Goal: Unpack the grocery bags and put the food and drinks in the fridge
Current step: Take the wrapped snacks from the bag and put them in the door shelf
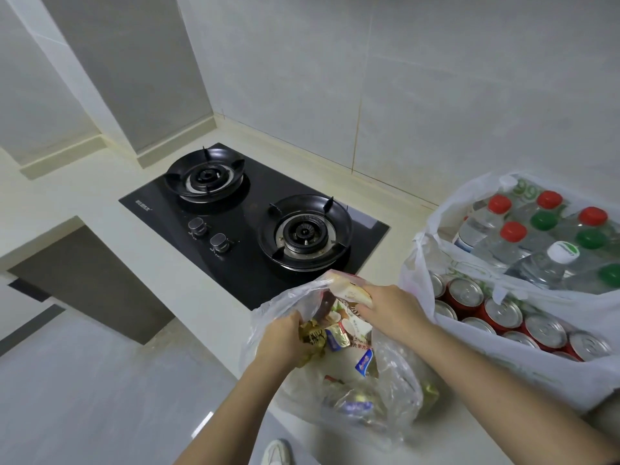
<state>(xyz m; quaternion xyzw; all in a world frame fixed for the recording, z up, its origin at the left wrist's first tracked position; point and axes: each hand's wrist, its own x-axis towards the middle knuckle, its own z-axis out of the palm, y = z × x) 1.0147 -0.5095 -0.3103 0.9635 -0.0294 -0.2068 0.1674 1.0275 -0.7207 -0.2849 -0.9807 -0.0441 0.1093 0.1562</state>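
A clear plastic grocery bag [385, 391] sits at the counter's front edge, full of wrapped snack packets. My left hand [281, 344] reaches into its mouth and grips a gold-wrapped packet [310, 338]. My right hand [391, 312] pinches the top of a cream and pink snack package [352, 322] that stands up out of the bag. To the right, a white plastic bag [503, 357] holds several red drink cans [496, 312]. Behind it, another white bag [443, 209] holds several water bottles [536, 243] with red, green and white caps.
A black two-burner gas hob [248, 223] is set into the pale counter [100, 203] to the left and behind the bags. Grey tiled walls enclose the back. The floor [84, 397] and a white shoe [276, 453] lie below the counter edge.
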